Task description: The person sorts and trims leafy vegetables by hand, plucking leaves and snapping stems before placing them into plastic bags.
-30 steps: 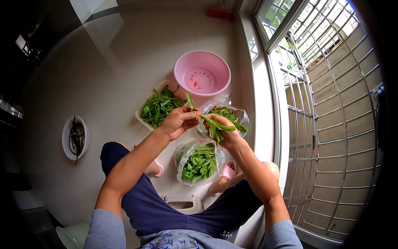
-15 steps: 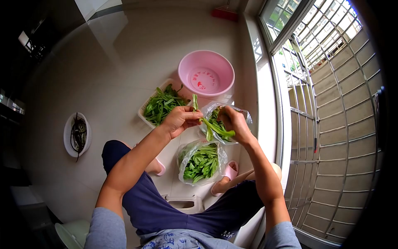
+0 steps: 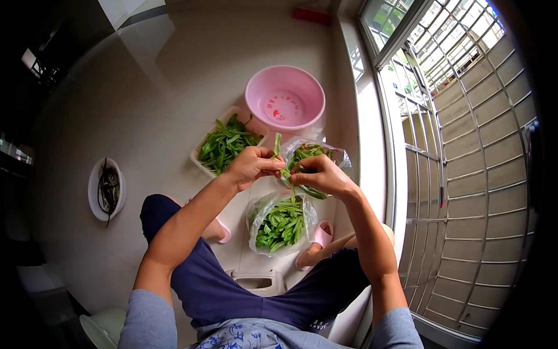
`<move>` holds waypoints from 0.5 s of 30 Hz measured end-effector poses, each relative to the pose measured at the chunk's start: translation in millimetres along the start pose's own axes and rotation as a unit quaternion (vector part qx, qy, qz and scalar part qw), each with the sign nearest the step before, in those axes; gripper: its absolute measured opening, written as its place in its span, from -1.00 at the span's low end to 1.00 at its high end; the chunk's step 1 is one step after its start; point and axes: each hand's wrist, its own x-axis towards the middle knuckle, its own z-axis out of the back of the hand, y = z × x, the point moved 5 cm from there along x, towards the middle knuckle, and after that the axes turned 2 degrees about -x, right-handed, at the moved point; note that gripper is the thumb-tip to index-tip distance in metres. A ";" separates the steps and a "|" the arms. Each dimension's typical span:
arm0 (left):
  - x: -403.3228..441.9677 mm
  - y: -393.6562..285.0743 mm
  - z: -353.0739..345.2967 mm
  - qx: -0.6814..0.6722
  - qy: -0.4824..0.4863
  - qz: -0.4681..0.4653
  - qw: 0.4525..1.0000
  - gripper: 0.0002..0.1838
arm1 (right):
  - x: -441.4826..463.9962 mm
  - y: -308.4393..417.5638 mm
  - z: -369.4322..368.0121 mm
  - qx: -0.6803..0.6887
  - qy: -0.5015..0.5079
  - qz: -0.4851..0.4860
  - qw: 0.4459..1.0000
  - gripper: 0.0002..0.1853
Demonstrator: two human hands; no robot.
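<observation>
"Green stalk, who has it?"

"Left hand, pinched closed on it; right hand, fingers curled, thumb and fingertips nearly closed on its lower end."

"Where?"

"Above the bag of greens."

Below you are one pink basin, two baskets, two plastic bags and one beige item. You have three heaps of greens: one in a basket, one in each bag. Your two hands and two slippers show. One red item lies farthest away.
</observation>
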 end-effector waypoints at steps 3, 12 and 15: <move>-1.2 -4.0 -4.5 -0.001 0.041 -0.005 0.999 -0.87 | -4.2 1.7 1.8 0.085 0.005 -0.057 0.995 -0.82; 4.7 -5.0 -11.5 -0.001 0.037 -0.062 0.997 -0.91 | 1.9 -27.1 5.4 0.288 -0.130 -0.073 0.946 -0.88; 11.2 -3.7 -10.4 -0.016 0.004 -0.064 0.998 -0.90 | -13.2 -20.0 36.7 0.269 -0.243 -0.061 0.930 -0.88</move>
